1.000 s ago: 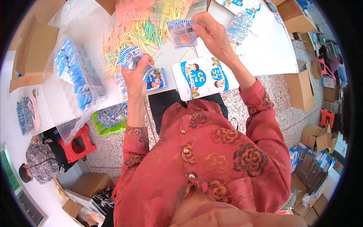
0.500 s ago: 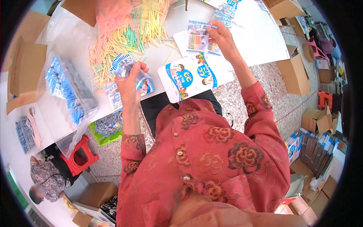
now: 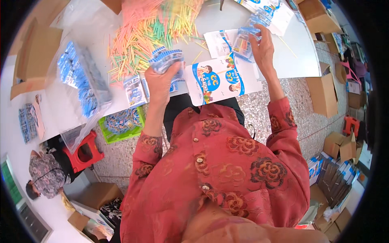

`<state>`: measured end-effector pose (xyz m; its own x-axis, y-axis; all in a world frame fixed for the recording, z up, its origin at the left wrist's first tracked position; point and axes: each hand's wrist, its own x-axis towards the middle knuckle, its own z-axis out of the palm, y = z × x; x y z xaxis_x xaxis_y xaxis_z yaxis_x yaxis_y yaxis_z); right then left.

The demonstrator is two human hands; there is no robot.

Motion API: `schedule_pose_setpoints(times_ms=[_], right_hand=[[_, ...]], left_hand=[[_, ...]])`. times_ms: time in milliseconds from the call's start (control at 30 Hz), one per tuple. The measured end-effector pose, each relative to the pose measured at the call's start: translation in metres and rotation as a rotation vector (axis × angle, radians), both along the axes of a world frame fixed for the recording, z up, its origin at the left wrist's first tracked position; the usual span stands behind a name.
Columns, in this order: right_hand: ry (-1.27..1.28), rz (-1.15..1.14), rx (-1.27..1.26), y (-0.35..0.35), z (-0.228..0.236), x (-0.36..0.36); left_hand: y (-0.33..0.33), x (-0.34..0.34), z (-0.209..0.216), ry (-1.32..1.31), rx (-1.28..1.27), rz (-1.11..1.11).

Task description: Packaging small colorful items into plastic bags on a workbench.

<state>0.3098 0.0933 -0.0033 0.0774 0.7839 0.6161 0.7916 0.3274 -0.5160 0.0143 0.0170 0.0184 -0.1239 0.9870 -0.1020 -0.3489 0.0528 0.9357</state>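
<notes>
Apparently placing: I see left grip (image 3: 161,80) clutching flat blue-striped plastic packets (image 3: 167,58), right grip (image 3: 263,47) pinching another packet (image 3: 242,43); next needs release.

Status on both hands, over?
Left hand: holding blue-striped packets. Right hand: pinching another packet. Flat printed carton overhangs the table edge between them.

Pkts (image 3: 165,60) are blu/wht striped, sticks (image 3: 135,44) pink, yel & grn

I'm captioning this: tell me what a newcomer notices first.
The heap of coloured sticks on the table, upper left of centre, stands out. Below, the left hand holds striped packets; further right, the right hand holds another packet. The red flowered shirt fills the lower middle.
</notes>
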Motion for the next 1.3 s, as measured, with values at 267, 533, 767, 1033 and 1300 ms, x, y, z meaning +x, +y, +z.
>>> schedule_pose_setpoints(times_ms=[267,533,767,1033,1300], right_hand=[[0.111,0.760,-0.377,-0.028,0.062,-0.111],[-0.014,0.816,-0.183,-0.021,0.060,-0.132],[-0.060,0.923,-0.195,-0.026,0.067,-0.137],[0.099,0.931,-0.295,-0.035,0.074,-0.143],[-0.062,0.956,-0.048,-0.049,0.079,-0.143]], left_hand=[[-0.005,0.009,0.001,0.224,0.051,-0.020],[-0.015,-0.006,0.011,0.145,0.044,-0.079],[-0.020,-0.019,0.004,0.126,-0.017,-0.132],[-0.031,-0.021,0.007,0.141,-0.007,-0.043],[-0.042,-0.019,0.002,0.059,-0.012,0.024]])
